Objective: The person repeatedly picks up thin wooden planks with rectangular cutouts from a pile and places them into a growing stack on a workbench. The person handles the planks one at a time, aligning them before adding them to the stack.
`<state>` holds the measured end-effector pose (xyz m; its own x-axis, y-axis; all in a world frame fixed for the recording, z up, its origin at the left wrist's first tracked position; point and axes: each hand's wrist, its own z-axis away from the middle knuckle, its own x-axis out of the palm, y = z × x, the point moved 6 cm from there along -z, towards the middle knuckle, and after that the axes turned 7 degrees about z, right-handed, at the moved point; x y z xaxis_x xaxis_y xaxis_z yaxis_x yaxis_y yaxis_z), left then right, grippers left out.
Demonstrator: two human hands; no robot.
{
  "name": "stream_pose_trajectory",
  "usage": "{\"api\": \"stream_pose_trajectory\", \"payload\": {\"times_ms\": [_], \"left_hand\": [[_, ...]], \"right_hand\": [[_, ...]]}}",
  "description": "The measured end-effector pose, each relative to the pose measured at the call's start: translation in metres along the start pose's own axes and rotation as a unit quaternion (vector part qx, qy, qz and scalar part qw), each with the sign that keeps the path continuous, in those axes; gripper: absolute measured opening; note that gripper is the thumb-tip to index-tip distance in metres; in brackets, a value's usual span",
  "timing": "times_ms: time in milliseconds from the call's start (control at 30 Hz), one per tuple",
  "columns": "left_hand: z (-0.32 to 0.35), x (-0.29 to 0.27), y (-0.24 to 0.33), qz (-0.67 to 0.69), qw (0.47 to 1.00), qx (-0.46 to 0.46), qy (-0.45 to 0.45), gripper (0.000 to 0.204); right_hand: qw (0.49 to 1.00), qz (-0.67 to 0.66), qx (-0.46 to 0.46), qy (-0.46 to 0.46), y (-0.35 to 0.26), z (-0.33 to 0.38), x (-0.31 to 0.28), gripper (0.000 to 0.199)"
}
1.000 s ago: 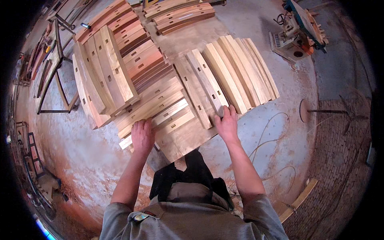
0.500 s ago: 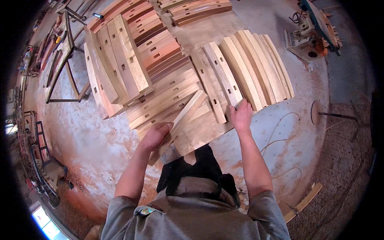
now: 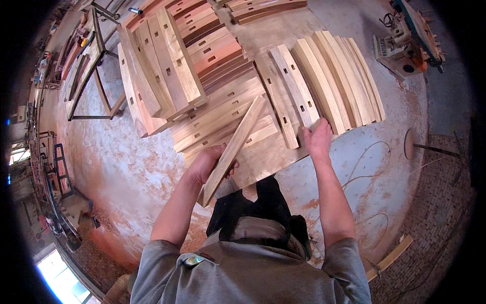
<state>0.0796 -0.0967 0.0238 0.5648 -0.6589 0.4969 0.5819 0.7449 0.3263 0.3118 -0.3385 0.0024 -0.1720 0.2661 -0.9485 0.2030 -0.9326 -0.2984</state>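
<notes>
My left hand (image 3: 208,163) is closed around a pale wooden bar (image 3: 234,148), which slants away to the right above the tabletop; its fingertips show at the bar's right side. My right hand (image 3: 319,140) grips the near end of a slightly curved wooden slat (image 3: 294,83) with small rectangular mortises, thumb on one side and fingers on the other. Just left of that slat lies another mortised slat (image 3: 277,101). Beneath and beyond the bar, several mortised slats (image 3: 223,106) lie side by side.
Curved wooden pieces (image 3: 339,81) stand in a row at the right of the wooden tabletop (image 3: 260,164). A stack of mortised boards (image 3: 162,66) rises at the left, with reddish slats (image 3: 215,53) behind. A metal frame (image 3: 96,71) stands far left, a machine (image 3: 405,45) far right.
My left hand has turned the wooden bar, so a narrower face shows, and its far end has lifted and swung away. My right hand stays at the slat's near end. The whole view has shifted slightly.
</notes>
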Motion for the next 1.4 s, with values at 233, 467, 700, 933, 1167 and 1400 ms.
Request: {"api": "stream_pose_trajectory", "payload": {"times_ms": [233,467,700,933,1167,1400], "left_hand": [[0.003,0.004,-0.006,0.098,0.994,-0.015,-0.041,0.032],[0.006,0.001,0.002,-0.094,0.992,0.073,0.037,0.035],[0.019,0.013,0.023,-0.544,0.749,0.319,0.201,0.037],[0.041,0.033,0.031,-0.652,0.53,0.469,0.272,0.037],[0.04,0.032,0.03,-0.666,0.492,0.481,0.288,0.04],[0.037,0.031,0.029,-0.663,0.485,0.483,0.304,0.039]], "right_hand": [[0.999,0.01,0.025,-0.034,-0.004,0.001,-0.005,0.06],[1.0,-0.003,0.014,-0.024,0.008,0.0,0.002,0.053],[0.996,-0.071,-0.01,-0.046,0.023,0.014,0.001,0.042],[0.911,-0.323,0.127,-0.221,0.055,0.071,0.004,0.027],[0.855,-0.422,0.173,-0.248,0.076,0.101,0.005,0.031],[0.779,-0.518,0.205,-0.287,0.066,0.1,-0.008,0.034]]}}
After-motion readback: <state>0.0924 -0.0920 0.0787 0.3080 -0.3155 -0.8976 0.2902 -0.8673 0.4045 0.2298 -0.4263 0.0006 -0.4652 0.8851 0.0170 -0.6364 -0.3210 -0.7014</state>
